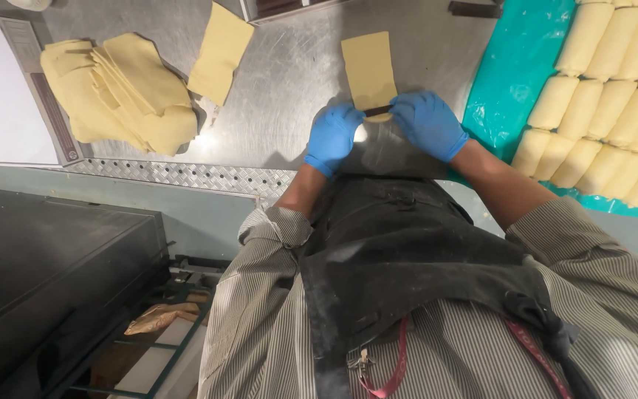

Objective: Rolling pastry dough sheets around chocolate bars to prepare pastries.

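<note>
In the head view, just above frame centre, one dough rectangle (368, 70) is pinched at its near edge, over a dark stick (376, 111), by the closed fingers of the left hand (334, 137) and right hand (428, 123), both equally near; its long axis runs away from them toward the top edge. One loose sheet (221, 52) and one stack of dough sheets (116, 92) are seen upper left on the steel table (289, 66), and some twenty rolled pieces (614, 96) at right on one teal sheet (515, 74).

Bright overhead light glares off the steel counter (289, 59) near its front edge, while wide-angle distortion bends the picture's dim lower corners.
</note>
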